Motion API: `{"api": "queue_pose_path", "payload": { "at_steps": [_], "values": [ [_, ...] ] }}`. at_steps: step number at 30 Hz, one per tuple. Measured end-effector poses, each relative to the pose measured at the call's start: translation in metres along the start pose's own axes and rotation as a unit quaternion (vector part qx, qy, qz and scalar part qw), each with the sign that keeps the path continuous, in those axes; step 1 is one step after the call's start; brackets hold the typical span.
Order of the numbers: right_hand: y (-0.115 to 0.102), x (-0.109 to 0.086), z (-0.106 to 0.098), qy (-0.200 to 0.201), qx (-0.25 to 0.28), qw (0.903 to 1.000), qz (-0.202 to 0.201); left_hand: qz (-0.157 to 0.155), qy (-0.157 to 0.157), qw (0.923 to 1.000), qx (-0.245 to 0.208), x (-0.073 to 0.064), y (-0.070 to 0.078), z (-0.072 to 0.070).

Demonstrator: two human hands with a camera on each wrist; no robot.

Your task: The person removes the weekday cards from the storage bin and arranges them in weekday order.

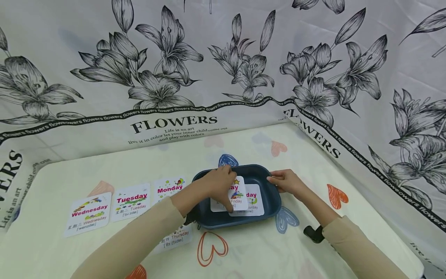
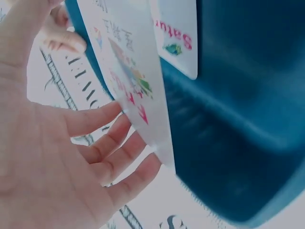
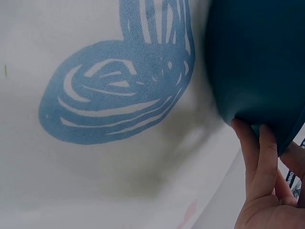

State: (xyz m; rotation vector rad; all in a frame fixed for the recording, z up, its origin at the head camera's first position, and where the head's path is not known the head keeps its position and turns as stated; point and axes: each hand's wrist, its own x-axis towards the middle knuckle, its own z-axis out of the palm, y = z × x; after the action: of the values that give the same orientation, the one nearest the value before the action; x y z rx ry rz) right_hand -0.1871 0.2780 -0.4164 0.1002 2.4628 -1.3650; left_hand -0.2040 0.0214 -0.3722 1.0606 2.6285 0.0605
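Observation:
A dark blue tray (image 1: pixel 272 199) with raised sides sits near the middle of the table. My left hand (image 1: pixel 217 184) reaches into it and holds a white Friday card (image 1: pixel 239 199) by its edges between thumb and fingers. In the left wrist view the Friday card (image 2: pixel 131 81) stands tilted against the fingertips. Partly covered by it, a Saturday card (image 1: pixel 257 197) lies in the tray. At the tray's right end, my right hand (image 1: pixel 287 181) grips the rim, with fingers against the outer wall (image 3: pixel 262 95) in the right wrist view.
Left of the tray lie a Wednesday card (image 1: pixel 88 213), a Tuesday card (image 1: pixel 131 201) and a Monday card (image 1: pixel 170 186), partly hidden by my left arm. A Thursday card (image 1: pixel 175 238) lies nearer. A flower-printed curtain (image 1: pixel 244 77) borders the heart-patterned tablecloth (image 1: pixel 244 248).

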Motion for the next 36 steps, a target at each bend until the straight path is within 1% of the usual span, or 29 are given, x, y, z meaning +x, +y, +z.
{"api": "queue_pose_path", "payload": {
  "at_steps": [4, 10, 17, 22, 30, 36],
  "values": [
    [0.000, 0.000, 0.000, 0.001, 0.002, 1.0000, 0.003, -0.011, 0.007, 0.9996, -0.026, -0.014, -0.009, -0.006],
    [-0.001, -0.001, 0.000, 0.002, -0.004, 1.0000, 0.004, -0.033, 0.024, 0.9982, -0.044, -0.037, -0.028, -0.007],
    [-0.002, -0.001, -0.001, -0.001, 0.001, 1.0000, 0.000, -0.067, 0.041, 0.9941, -0.074, -0.062, -0.046, -0.011],
    [0.000, 0.000, 0.000, -0.002, 0.002, 1.0000, 0.005, -0.076, 0.049, 0.9928, -0.078, -0.076, -0.056, -0.011],
    [0.000, 0.000, 0.000, -0.003, 0.002, 1.0000, 0.008, -0.077, 0.073, 0.9905, -0.087, -0.100, -0.073, -0.009],
    [0.000, -0.001, 0.000, -0.005, -0.003, 1.0000, 0.003, -0.096, 0.086, 0.9869, -0.096, -0.121, -0.086, -0.007]
  ]
}}
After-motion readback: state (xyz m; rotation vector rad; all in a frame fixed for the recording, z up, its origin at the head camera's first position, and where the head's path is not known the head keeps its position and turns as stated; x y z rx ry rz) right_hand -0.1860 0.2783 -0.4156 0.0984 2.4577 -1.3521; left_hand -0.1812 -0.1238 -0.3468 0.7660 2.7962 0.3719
